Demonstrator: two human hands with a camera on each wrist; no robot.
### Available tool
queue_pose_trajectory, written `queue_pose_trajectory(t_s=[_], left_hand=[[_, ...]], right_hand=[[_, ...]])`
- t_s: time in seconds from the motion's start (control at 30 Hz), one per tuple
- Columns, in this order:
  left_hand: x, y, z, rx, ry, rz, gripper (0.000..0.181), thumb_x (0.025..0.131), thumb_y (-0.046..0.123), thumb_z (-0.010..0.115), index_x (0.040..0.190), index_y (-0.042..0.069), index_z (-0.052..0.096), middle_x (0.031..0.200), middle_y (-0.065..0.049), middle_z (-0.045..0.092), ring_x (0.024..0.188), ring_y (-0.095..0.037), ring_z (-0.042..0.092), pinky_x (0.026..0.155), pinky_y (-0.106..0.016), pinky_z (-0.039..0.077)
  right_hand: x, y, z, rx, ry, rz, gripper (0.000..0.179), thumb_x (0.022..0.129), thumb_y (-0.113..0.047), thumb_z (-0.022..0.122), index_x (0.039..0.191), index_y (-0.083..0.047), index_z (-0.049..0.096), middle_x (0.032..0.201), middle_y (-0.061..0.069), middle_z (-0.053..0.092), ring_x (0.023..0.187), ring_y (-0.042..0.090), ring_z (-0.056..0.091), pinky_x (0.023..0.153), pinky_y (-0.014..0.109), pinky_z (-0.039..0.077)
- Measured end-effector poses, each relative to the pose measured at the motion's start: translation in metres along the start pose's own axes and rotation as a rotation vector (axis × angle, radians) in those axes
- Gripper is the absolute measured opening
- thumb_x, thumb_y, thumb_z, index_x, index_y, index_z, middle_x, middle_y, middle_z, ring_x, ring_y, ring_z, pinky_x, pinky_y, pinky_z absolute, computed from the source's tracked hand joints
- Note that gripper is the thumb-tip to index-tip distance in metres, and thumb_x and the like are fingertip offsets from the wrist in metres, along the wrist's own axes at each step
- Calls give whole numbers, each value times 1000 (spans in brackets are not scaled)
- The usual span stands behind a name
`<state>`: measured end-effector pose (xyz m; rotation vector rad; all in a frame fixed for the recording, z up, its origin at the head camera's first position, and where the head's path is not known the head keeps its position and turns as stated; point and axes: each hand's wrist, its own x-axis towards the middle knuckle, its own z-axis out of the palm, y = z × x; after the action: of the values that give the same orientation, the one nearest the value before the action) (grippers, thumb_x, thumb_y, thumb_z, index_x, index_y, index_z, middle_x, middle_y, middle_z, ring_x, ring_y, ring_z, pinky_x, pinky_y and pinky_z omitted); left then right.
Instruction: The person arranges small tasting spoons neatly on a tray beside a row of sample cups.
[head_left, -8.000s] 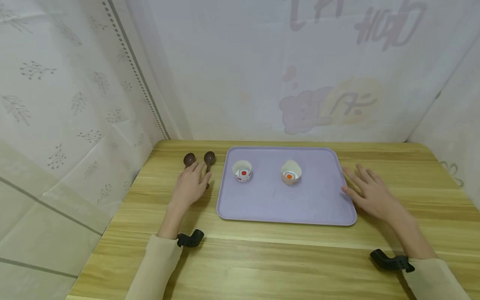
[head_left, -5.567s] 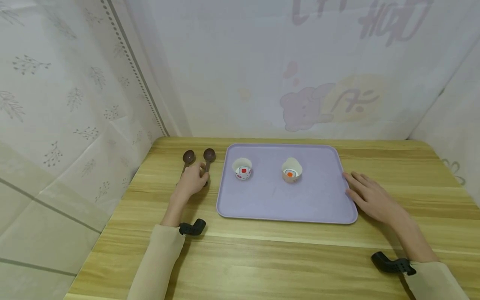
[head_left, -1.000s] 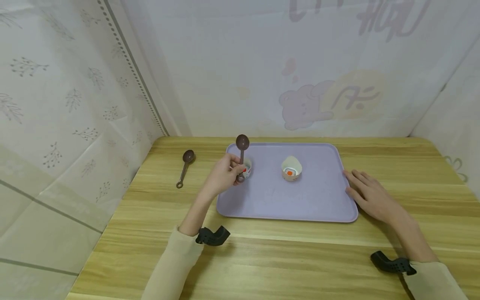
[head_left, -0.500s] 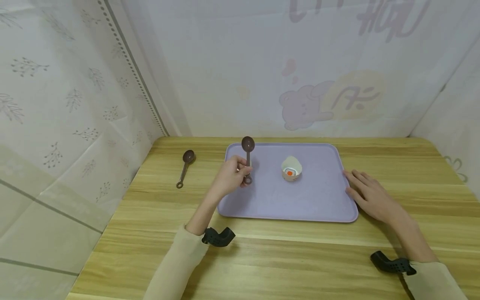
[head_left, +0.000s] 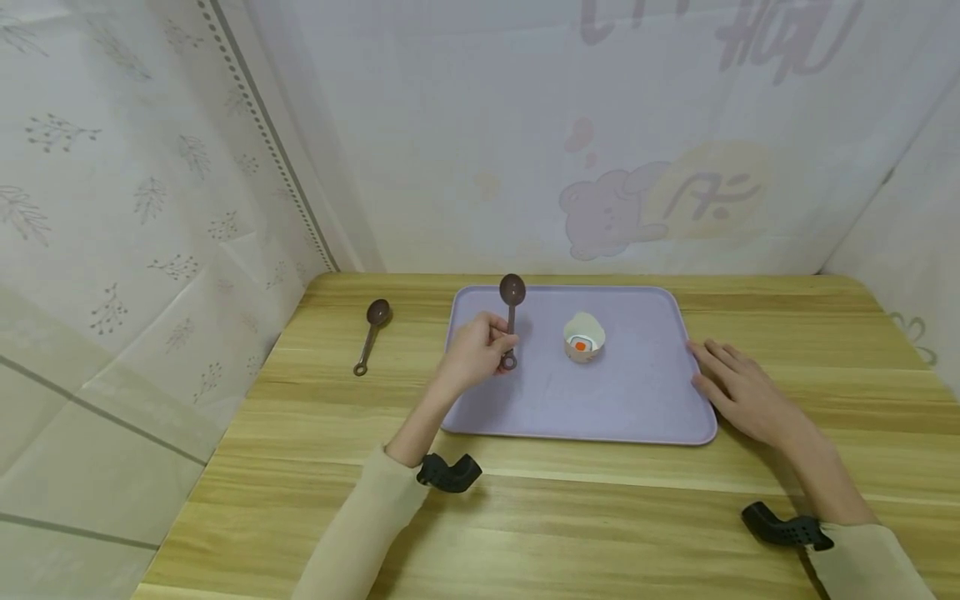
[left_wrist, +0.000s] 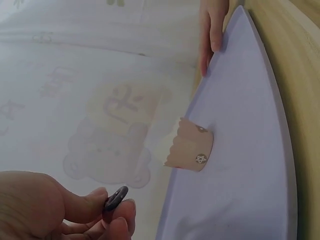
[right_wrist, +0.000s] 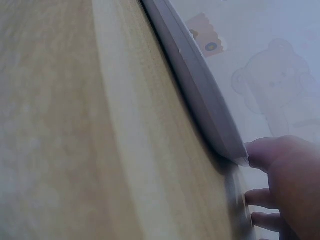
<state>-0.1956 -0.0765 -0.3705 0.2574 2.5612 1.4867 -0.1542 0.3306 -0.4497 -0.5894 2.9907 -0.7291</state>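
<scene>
My left hand (head_left: 480, 348) pinches a brown measuring spoon (head_left: 512, 292) by its handle, bowl up, over the left part of the lilac tray (head_left: 630, 408). In the left wrist view the thumb and fingers close on the spoon's ringed handle end (left_wrist: 116, 198). A paper baking cup (head_left: 583, 343) with an orange mark inside stands on the tray, right of the spoon; its pinkish side (left_wrist: 189, 145) shows in the left wrist view. The other cup, with a red mark, is hidden behind my left hand. My right hand (head_left: 742, 392) rests with extended fingers at the tray's right edge.
A second brown measuring spoon (head_left: 377, 315) lies on the wooden table (head_left: 570, 525), left of the tray. Behind the table hangs a pale printed cloth (head_left: 450, 150), and another cloth (head_left: 150, 250) hangs along the left side.
My left hand took the right-hand spoon from the table and lifted it over the tray. Over the last second it moved rightward past the red-marked cup. My right hand stays at the tray's edge.
</scene>
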Motion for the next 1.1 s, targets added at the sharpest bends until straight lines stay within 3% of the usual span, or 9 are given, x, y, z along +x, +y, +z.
queue_pose_trajectory(t_s=[0.2, 0.8, 1.1], left_hand=[[3, -3, 7, 22, 1, 26, 21, 100, 7, 64, 112, -8, 56, 82, -12, 64, 57, -15, 63, 57, -31, 58], [6, 0, 22, 76, -22, 12, 20, 99, 8, 65, 111, -5, 56, 87, -12, 68, 56, -15, 63, 54, -27, 54], [11, -4, 32, 130, -37, 28, 20, 99, 9, 66, 110, -5, 57, 81, -7, 68, 54, -13, 62, 53, -25, 50]], right_hand=[[0, 0, 1, -5, 3, 2, 59, 108, -30, 47, 158, -4, 29, 153, 40, 25, 140, 63, 19, 113, 71, 11], [-1, 0, 1, -4, 5, -1, 59, 108, -30, 48, 159, -6, 28, 153, 40, 25, 140, 63, 19, 113, 71, 12], [0, 2, 1, -3, 8, -7, 59, 108, -29, 48, 158, -5, 29, 153, 41, 25, 139, 63, 19, 113, 70, 11]])
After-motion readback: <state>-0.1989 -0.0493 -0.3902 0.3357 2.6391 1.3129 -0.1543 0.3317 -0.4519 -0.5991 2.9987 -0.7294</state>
